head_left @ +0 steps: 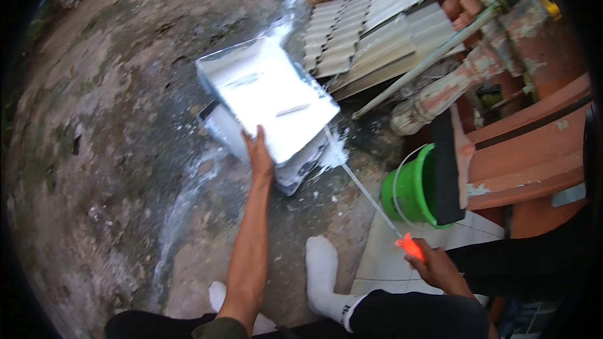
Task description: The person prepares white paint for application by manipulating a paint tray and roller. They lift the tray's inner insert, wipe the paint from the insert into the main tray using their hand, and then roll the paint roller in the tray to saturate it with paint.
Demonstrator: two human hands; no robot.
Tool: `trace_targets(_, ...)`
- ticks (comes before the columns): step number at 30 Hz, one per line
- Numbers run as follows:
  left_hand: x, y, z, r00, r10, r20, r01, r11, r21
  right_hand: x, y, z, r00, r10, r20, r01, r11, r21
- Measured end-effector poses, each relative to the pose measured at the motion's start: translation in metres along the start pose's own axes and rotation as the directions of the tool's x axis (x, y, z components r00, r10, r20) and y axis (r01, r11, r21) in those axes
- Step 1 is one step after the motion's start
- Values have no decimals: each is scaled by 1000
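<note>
A rectangular paint tray, coated inside with bright white paint, lies tilted on top of a paint-smeared grey object on the ground. My left hand grips the tray's near edge, its fingers pointing up along the side. My right hand is closed round the orange handle of a tool with a long, thin metal rod. That rod reaches up to the tray's right corner; its far end merges with the white glare, so I cannot tell what head it carries.
A green bucket with a wire handle stands to the right on pale tiles. Corrugated sheets, a pole and a peeling baluster lie beyond. White paint streaks the rough ground. My white-socked foot is below the tray.
</note>
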State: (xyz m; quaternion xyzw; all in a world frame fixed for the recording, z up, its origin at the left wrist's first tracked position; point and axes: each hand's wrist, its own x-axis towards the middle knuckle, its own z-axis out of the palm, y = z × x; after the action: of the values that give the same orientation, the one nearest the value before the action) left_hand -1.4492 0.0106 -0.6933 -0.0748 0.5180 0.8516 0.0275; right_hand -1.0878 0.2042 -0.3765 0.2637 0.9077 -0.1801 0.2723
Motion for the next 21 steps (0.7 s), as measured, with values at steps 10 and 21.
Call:
trace_targets(10,-5,36,12,996,-89,-10,89,978,187,-12,-30,-22,1000,27,1,-27,994,-109)
trace_targets(21,10,59,20,978,-127,-164,160,965,208,-2,-2,-7,996,-70,-46,66,994,-89)
